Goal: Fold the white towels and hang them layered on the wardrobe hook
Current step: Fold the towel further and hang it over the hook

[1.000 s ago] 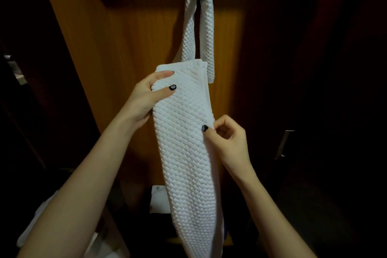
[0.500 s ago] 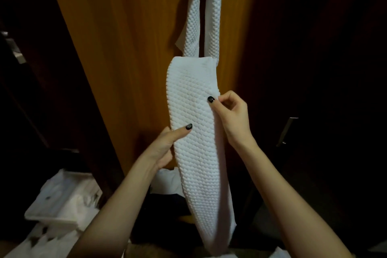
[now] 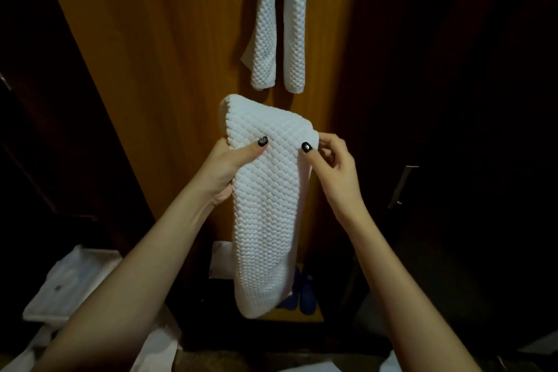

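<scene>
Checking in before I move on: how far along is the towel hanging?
Done: the first towel hangs against the wardrobe panel, both ends dangling; the hook is above the frame. In hand: the second towel, folded into a long strip, with the left hand gripping its left edge and the right hand pinching its right edge. Left: raising it and draping it over the first.

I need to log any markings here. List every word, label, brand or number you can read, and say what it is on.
No text can be read.
On the left thumbnail: pale marks, too small to read.
On the white packaging at lower left: dark specks, too blurred.
On the held towel and the hung towel: no label shows.
</scene>
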A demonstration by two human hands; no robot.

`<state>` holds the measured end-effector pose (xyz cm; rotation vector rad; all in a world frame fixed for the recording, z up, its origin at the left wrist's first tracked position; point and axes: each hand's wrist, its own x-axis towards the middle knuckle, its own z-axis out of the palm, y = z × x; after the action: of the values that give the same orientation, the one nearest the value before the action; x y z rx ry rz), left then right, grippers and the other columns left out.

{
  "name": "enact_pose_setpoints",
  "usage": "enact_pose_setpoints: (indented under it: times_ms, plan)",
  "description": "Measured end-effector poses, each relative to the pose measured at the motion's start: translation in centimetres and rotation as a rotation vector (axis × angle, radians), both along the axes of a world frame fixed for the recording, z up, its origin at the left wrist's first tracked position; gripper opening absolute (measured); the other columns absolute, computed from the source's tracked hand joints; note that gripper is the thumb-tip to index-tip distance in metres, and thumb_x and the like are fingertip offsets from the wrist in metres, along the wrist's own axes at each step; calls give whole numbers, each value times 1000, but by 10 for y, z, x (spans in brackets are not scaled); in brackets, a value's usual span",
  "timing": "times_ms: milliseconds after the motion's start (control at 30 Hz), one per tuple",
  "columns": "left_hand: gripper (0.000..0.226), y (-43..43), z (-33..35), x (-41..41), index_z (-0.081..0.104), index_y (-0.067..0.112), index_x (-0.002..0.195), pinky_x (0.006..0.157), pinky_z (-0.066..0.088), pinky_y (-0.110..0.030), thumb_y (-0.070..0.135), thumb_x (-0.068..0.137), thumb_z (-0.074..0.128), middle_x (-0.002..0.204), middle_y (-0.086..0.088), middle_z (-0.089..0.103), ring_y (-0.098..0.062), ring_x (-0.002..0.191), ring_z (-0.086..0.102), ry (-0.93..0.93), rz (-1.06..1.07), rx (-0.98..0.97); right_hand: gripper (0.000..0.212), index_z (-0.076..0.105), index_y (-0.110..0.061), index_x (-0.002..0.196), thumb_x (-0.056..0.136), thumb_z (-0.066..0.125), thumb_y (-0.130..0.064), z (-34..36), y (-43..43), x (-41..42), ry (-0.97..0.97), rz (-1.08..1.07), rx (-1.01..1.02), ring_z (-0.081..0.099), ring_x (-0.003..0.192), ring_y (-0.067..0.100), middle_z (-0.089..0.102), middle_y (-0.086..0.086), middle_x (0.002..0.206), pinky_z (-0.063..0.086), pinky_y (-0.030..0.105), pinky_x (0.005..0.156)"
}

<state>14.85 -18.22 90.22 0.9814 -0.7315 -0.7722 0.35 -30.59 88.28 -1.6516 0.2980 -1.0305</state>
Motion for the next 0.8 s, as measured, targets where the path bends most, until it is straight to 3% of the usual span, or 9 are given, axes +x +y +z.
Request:
enact_pose_setpoints:
  times_ms: [67, 200, 267, 300, 367, 467, 633, 733, 800]
  plan:
    - [34, 1, 6, 2, 64, 7, 114, 74, 59, -33, 9, 80, 65, 109, -10, 73, -24, 100, 70, -25, 0, -6, 21, 61, -34, 107, 92, 67, -20, 1, 6, -2, -4, 37, -45, 60, 107, 8, 65, -9, 114, 48, 22, 91]
    - [35, 7, 17, 8, 63, 7, 116, 76, 58, -32, 11, 81, 66, 111, -9, 73, -23, 102, 70, -37, 22, -39, 15, 67, -31, 96, 89, 69, -18, 1, 10, -5, 10, -17, -104, 57, 88, 5, 63, -1, 101, 44, 14, 77]
    - [31, 10, 22, 11, 65, 8, 115, 77, 58, -32, 11, 83, 65, 112, -8, 72, -23, 104, 69, -32, 20, -64, 2, 67, -25, 90, 89, 68, -26, 0, 12, -4, 71, 36, -107, 59, 82, 4, 65, -2, 92, 45, 16, 72]
    - [29, 11, 24, 11, 65, 9, 114, 78, 58, -32, 11, 85, 64, 113, -9, 72, -23, 105, 69, -34, 17, -78, 8, 66, -24, 91, 89, 66, -32, -1, 14, -2, 113, 57, -120, 61, 83, 5, 66, -5, 92, 48, 18, 70]
    - [27, 12, 28, 12, 65, 8, 115, 80, 57, -33, 11, 88, 62, 115, -9, 71, -23, 107, 68, -35, 39, -94, 16, 61, -29, 101, 89, 65, -38, -5, 19, 0, 155, 78, -143, 62, 91, 0, 66, -17, 101, 50, 16, 74]
    - [29, 13, 34, 11, 64, 7, 117, 81, 57, -33, 12, 88, 62, 116, -9, 70, -24, 107, 67, -24, 82, -97, 32, 52, -32, 120, 92, 64, -23, -10, 23, -1, -3, 30, -102, 61, 95, -2, 61, -26, 104, 50, 15, 80]
    - [32, 13, 40, 6, 63, 8, 116, 76, 58, -30, 11, 84, 62, 110, -7, 73, -21, 102, 70, -21, 85, -95, 23, 58, -28, 102, 93, 57, -8, -11, 28, -4, -170, -13, -88, 58, 89, -1, 62, -20, 97, 45, 12, 79]
    - [34, 14, 42, 3, 61, 8, 118, 77, 58, -30, 12, 84, 61, 112, -6, 73, -20, 104, 69, -31, 55, -101, 6, 61, -23, 95, 94, 56, -20, -8, 27, -7, -90, 73, 9, 55, 75, -5, 62, -21, 84, 43, 10, 68]
    - [33, 14, 42, 2, 62, 8, 117, 77, 57, -29, 12, 84, 61, 112, -6, 73, -20, 104, 69, -43, 48, -96, 10, 61, -22, 91, 93, 56, -30, -4, 24, -9, -52, 104, 26, 54, 72, -4, 60, -20, 80, 43, 11, 66]
